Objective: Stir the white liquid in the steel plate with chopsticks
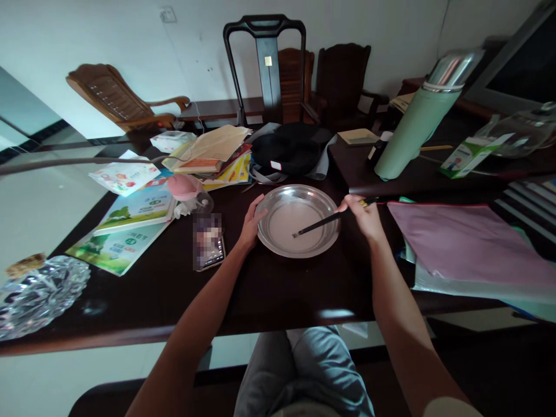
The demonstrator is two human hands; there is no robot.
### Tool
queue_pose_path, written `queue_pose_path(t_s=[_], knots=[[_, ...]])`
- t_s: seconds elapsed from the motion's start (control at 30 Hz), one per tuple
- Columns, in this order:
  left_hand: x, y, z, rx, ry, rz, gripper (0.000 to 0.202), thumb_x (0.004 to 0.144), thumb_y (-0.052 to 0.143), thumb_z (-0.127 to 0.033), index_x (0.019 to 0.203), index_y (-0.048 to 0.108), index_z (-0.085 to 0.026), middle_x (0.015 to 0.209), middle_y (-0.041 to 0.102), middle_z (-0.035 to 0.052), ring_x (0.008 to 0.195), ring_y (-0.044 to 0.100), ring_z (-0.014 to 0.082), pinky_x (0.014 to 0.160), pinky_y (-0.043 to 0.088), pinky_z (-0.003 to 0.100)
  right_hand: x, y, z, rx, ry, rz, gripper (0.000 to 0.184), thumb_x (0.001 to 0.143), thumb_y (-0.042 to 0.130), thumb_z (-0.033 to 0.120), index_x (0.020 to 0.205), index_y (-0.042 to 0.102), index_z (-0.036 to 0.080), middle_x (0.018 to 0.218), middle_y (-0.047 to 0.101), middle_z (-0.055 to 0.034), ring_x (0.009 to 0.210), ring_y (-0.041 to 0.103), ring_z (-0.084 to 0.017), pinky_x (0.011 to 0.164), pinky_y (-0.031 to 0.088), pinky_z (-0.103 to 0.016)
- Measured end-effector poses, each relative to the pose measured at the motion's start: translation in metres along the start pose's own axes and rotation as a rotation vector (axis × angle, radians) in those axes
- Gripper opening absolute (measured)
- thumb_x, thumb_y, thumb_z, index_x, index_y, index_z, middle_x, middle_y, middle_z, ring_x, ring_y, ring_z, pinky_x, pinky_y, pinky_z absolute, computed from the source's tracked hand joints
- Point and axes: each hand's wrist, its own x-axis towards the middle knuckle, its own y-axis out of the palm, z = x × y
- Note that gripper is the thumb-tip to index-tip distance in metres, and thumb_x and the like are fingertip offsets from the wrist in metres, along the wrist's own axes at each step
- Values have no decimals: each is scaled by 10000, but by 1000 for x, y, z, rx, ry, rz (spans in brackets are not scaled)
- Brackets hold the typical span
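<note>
A round, shallow metal dish (299, 250) rests on the dark table in front of me. My left hand (254, 217) grips its left rim, thumb over the edge and fingers along the outside. In my right hand (360, 211), at the right rim, is a pair of black chopsticks (319, 223) with gold bands near the back end. They slant down to the left, their tips low over the middle of the dish. A small speck shows at the tips, too small to name. Whether the pale dish bottom holds liquid, I cannot tell.
Left of the dish lie a phone (210, 246), a pink-capped bottle (185, 188), booklets (117, 243) and a glass bowl (47, 295). Behind it sits a black bag (286, 147). To the right are a green thermos (419, 130) and a pink folder (469, 243).
</note>
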Motion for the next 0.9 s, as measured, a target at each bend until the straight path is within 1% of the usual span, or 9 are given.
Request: queue_pose_path(t_s=[0.1, 0.3, 0.4, 0.53, 0.63, 0.7, 0.77, 0.83, 0.9], knots=[[0, 1, 0, -9, -11, -1, 682, 788, 830, -527, 1395, 665, -265, 1468, 677, 101, 1373, 616, 364, 1176, 483, 520, 0, 5, 1, -47, -29, 88, 549, 824, 702, 806, 663, 723, 282, 745, 789, -41, 837, 775, -277, 886, 601, -444], [0, -1, -1, -16, 0, -11, 695, 761, 850, -532, 1375, 674, -256, 1465, 680, 110, 1390, 602, 375, 1184, 472, 530, 4, -12, -5, -18, -30, -243, 602, 855, 658, 813, 577, 664, 279, 586, 709, -17, 637, 715, -235, 831, 593, -428], [0, 0, -1, -18, -1, -1, 702, 766, 847, -533, 1385, 668, -255, 1459, 684, 114, 1390, 602, 376, 1186, 471, 533, 2, -7, -2, 23, 14, -126, 607, 832, 676, 824, 557, 652, 284, 574, 699, -18, 604, 705, -233, 771, 592, -417], [0, 1, -1, -23, -16, -5, 706, 767, 848, -523, 1392, 664, -251, 1458, 685, 110, 1385, 610, 374, 1190, 471, 533, 0, 5, 3, -39, -28, 103, 562, 807, 713, 819, 644, 733, 281, 736, 788, -39, 801, 769, -268, 863, 591, -425], [-1, 2, -3, -32, -24, -10, 712, 760, 851, -523, 1390, 662, -251, 1489, 667, 111, 1396, 602, 375, 1201, 462, 529, 2, 0, -1, -98, -72, -17, 537, 831, 708, 794, 694, 760, 278, 767, 803, -37, 834, 764, -265, 892, 585, -430], [-2, 1, -4, -29, -18, -9, 723, 754, 852, -527, 1388, 660, -240, 1501, 659, 119, 1414, 586, 376, 1208, 455, 523, 3, -7, -5, -74, -65, -175, 555, 855, 687, 785, 650, 728, 271, 678, 766, -27, 737, 745, -249, 866, 594, -433], [-2, 0, -4, -19, -8, -10, 730, 751, 852, -533, 1386, 659, -231, 1502, 658, 123, 1421, 578, 377, 1208, 453, 518, 3, -11, -7, -9, -42, -246, 586, 867, 672, 784, 591, 679, 267, 580, 707, -21, 632, 717, -238, 804, 604, -430], [-2, 0, -3, -14, -4, -11, 728, 751, 854, -536, 1385, 662, -235, 1490, 667, 117, 1407, 589, 373, 1199, 463, 515, 2, -8, -5, 38, -20, -177, 594, 853, 686, 787, 566, 663, 267, 549, 684, -23, 590, 705, -236, 757, 604, -423], [-1, 0, -2, -13, -7, -9, 721, 754, 855, -535, 1386, 665, -244, 1468, 681, 108, 1387, 605, 367, 1186, 476, 510, 1, -1, -2, 38, -8, -22, 579, 831, 710, 792, 587, 690, 267, 607, 723, -34, 645, 732, -245, 778, 604, -419]])
